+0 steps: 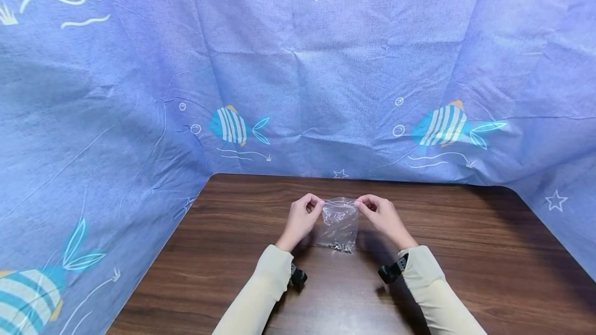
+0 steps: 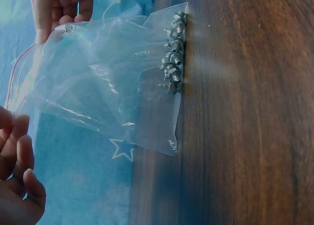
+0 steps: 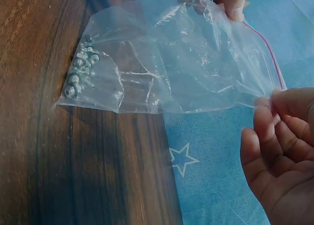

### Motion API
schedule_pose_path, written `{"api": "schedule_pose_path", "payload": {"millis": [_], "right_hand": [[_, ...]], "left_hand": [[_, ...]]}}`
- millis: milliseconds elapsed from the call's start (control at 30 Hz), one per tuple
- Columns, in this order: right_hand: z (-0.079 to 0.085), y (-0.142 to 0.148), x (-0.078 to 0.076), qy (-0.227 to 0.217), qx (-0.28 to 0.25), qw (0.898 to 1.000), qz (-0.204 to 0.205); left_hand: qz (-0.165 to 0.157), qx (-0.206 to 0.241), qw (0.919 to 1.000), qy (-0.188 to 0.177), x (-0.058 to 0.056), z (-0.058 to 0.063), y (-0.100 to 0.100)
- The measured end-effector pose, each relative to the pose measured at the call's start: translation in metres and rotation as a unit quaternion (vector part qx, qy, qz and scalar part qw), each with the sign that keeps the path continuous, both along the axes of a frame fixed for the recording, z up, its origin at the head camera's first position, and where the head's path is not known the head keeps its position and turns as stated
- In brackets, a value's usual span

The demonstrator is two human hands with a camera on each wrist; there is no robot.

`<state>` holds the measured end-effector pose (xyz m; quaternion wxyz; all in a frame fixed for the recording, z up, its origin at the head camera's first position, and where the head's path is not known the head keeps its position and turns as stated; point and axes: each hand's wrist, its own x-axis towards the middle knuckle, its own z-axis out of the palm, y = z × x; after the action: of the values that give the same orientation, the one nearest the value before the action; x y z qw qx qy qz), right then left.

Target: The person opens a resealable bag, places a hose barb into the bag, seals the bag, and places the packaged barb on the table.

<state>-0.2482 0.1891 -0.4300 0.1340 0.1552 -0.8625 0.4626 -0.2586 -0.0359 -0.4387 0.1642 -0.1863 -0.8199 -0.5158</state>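
A clear zip-lock bag (image 1: 339,224) hangs upright between both hands, its zip edge at the top. Small silvery metal fittings (image 2: 172,53) are gathered along the bottom of the bag, also seen through the plastic as a cluster of metal fittings (image 3: 83,68) in the right wrist view. The left hand (image 1: 302,217) pinches one top corner between thumb and forefinger. At the opposite top corner, the right hand (image 1: 383,217) pinches in the same way. A red line runs along the zip edge in both wrist views. The bag's lower edge is at the tabletop.
A brown wood-grain table (image 1: 223,273) spreads under the hands. Behind it and at the sides hangs a blue curtain (image 1: 335,76) printed with fish and stars. Each wrist wears a small black camera, such as the right wrist camera (image 1: 390,272).
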Motion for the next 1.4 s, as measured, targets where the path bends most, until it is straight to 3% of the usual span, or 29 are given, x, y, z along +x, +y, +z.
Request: {"api": "schedule_pose_path", "payload": {"millis": [233, 500, 1033, 1267, 1400], "right_hand": [[0.0029, 0.0029, -0.0005, -0.040, -0.012, 0.999, 0.024], [0.0073, 0.0017, -0.0015, -0.048, 0.002, 0.998, 0.028], [0.0023, -0.0033, 0.0006, -0.030, -0.013, 0.999, 0.018], [0.0041, -0.0020, -0.0001, -0.035, -0.006, 0.999, 0.037], [0.0051, -0.0023, -0.0002, -0.042, -0.002, 0.998, 0.044]], "left_hand": [[-0.012, 0.025, 0.9996, -0.009, -0.0010, -0.0002, 0.0022], [-0.025, 0.058, 0.9976, -0.029, -0.0010, -0.0016, 0.0047], [-0.029, 0.028, 0.9991, -0.015, -0.0025, -0.0017, 0.0055], [-0.030, 0.049, 0.9971, -0.048, -0.0035, -0.0033, 0.0063], [-0.038, 0.045, 0.9973, -0.045, -0.0040, -0.0035, 0.0066]]}}
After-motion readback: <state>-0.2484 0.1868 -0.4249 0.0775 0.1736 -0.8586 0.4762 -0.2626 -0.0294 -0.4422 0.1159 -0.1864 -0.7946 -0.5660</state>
